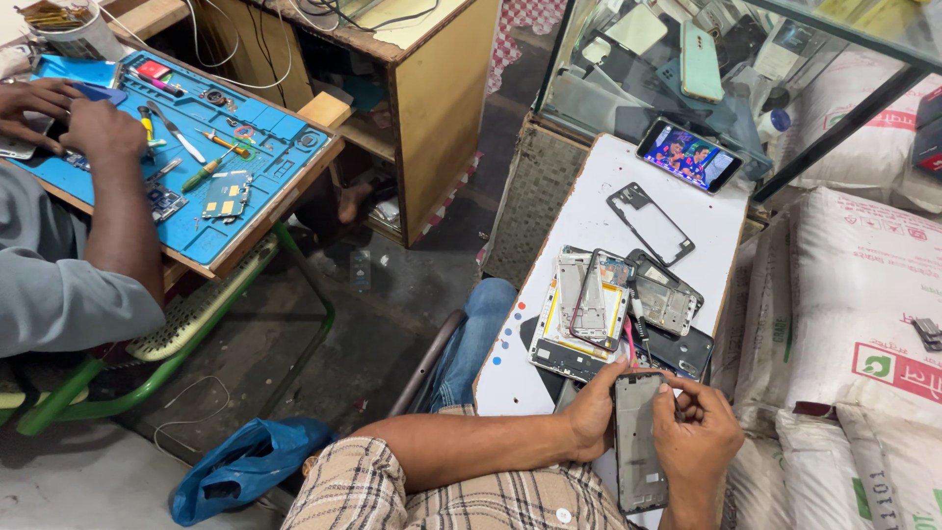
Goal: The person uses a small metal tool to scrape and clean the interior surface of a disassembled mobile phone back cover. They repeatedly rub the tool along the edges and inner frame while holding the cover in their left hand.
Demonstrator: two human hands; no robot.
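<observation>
A big white surface (574,221) stands in front of the person, with sacks (854,324) on its right side and a glass case (687,69) behind it. To the left, a co-worker in a grey sleeve (59,285) sits at a blue mat (265,157) covered with small tools. A blue bag (240,466) lies on the floor. On the white surface, at the far end, lies a lit phone (690,155). Just in front of it lies an empty black frame (651,223). Nearer the person sits a pile of opened phone parts (599,309), touching each other. At the near edge of the surface, the person holds a grey phone frame (638,437) upright between both hands. The left hand (594,412) grips its left side. The right hand (699,432) grips its right side, with fingers pinching at the top corner.
</observation>
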